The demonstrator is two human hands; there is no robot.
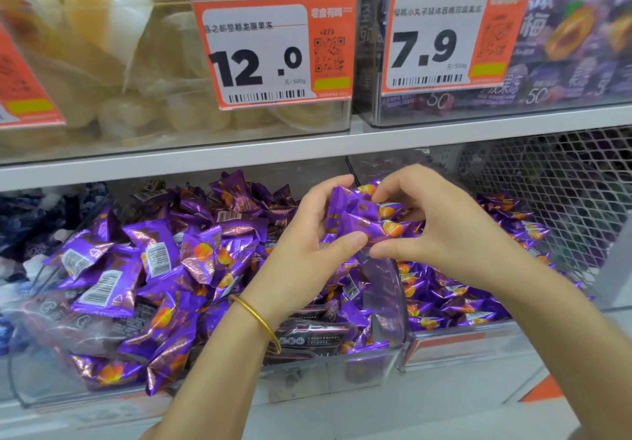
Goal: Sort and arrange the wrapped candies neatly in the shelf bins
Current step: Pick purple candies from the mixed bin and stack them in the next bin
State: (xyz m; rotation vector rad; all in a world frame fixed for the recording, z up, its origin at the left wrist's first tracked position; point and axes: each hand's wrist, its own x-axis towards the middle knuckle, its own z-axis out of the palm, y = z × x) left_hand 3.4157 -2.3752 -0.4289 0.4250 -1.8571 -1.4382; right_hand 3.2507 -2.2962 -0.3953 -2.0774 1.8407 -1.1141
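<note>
Frame centre: candies (362, 217), long axes left–right, are gripped endwise by curled fingers (345, 243) of left hand (307, 234) and right hand (444, 227), over the bin divider (386, 289).

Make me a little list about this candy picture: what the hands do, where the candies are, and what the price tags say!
left hand: left hand holds a stack of purple candies
right hand: right hand pinches the same stack from the other side
left bin: clear left bin, jumbled candies heaped in it
right bin: right bin, its candies lie more evenly
price tags: 12.0 tag and 7.9 tag on the shelf above
wrist: gold bangle on the left wrist
</note>
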